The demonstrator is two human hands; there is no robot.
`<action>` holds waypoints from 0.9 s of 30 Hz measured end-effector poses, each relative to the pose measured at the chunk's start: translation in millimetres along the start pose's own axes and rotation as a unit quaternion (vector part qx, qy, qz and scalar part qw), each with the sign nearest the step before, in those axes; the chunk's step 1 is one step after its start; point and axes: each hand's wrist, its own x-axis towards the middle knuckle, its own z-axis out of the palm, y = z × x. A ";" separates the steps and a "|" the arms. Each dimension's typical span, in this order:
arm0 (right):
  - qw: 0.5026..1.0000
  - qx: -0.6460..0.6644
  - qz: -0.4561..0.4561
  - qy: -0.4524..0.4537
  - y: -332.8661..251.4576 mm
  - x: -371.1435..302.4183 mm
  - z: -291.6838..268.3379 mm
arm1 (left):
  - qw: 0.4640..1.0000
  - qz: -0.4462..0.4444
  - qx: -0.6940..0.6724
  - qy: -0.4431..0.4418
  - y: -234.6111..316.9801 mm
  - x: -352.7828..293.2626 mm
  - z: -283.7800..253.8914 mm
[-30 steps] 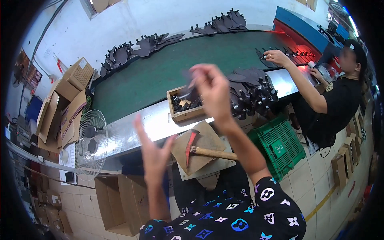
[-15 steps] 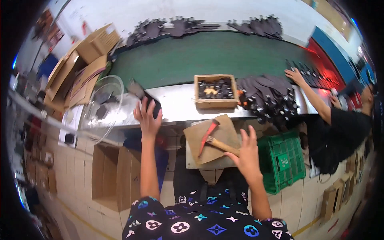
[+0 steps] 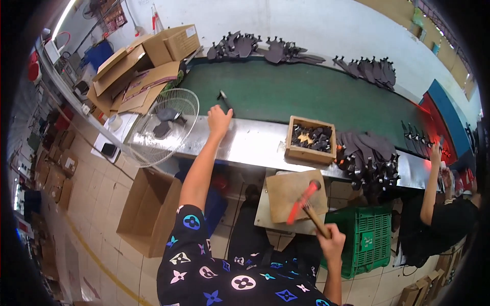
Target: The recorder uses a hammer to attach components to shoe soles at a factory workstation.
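My left hand [image 3: 219,121] reaches to the near edge of the green belt [image 3: 275,84]. Its fingers are curled around the near end of a narrow dark piece [image 3: 224,98] with a small knob at its far tip. What lies under the fingers is hidden. My right hand [image 3: 333,239] grips the wooden handle of a hammer [image 3: 304,202] with a red head, slightly blurred. The hammer is over a brown sheet [image 3: 283,187] on a pale block [image 3: 261,214] in front of me.
A wooden box [image 3: 310,155] of small black parts stands on the metal ledge [image 3: 255,137], beside a pile of grey flat pieces [image 3: 370,148]. A fan guard [image 3: 191,102] stands left, a green crate [image 3: 360,245] right. A co-worker's arm [image 3: 431,188] reaches toward the red-lit machine.
My right hand has closed on the hammer handle and drawn it nearer my body. My left hand has moved farther out to the belt, its fingers now curled. The view has turned left.
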 end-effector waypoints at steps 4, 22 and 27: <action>0.978 0.157 0.131 -0.036 -13.0 -49.6 3.7 | 0.931 -0.233 0.089 -0.267 12.4 39.1 44.6; 0.912 0.359 0.170 0.100 -13.8 4.1 -13.6 | 0.918 0.147 0.017 -0.368 260.9 -277.9 -181.7; 0.941 0.302 -0.053 0.144 13.6 -6.9 -21.3 | 0.868 0.203 0.048 -0.450 285.2 -312.6 -186.9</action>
